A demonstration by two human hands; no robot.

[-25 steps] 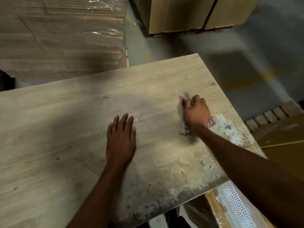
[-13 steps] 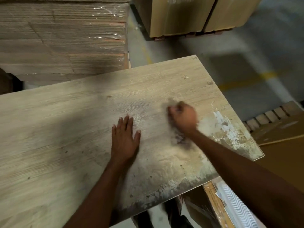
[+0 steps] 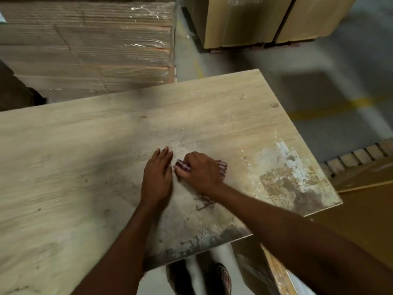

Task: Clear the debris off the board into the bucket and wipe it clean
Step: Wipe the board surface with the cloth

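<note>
**A:** What has moved in the last second?

**B:** The right grip [image 3: 202, 173], bunched round a striped cloth [image 3: 222, 168], has swept leftward over the board [image 3: 85, 167]. A second ago it was rubbing out nearer the crusted corner. Now it sits just beside the left grip [image 3: 157, 177], almost touching its fingers.

**A:** And the left one?

**B:** It has stayed put, fingers straight and flat, pressing down on the board. It holds nothing.

**A:** Where does that leave the job?

**B:** Mid-wipe, I'd judge, one stroke among several. The stroke crossed the middle, which looks only dusty. The crusted patch [image 3: 293, 177] at the right corner looks no different, and a dark smear [image 3: 197, 241] lines the near edge. Those probably need harder rubbing or scraping. No bucket is in view, so I can't say where the debris would go.

**A:** What are the surfaces like?

**B:** The board is a flat rectangular panel with a pale, matt wood-grain face and fine lines running along its length. The patch is rough and flaky, white over brown. Whether the top layer has lifted or something has dried on, I can't tell. The cloth is soft and crumpled, striped dark red and pale, with a frayed tail trailing under the wrist. Behind the board stands a stack of corrugated cardboard [image 3: 85, 50] under glossy film.
</note>
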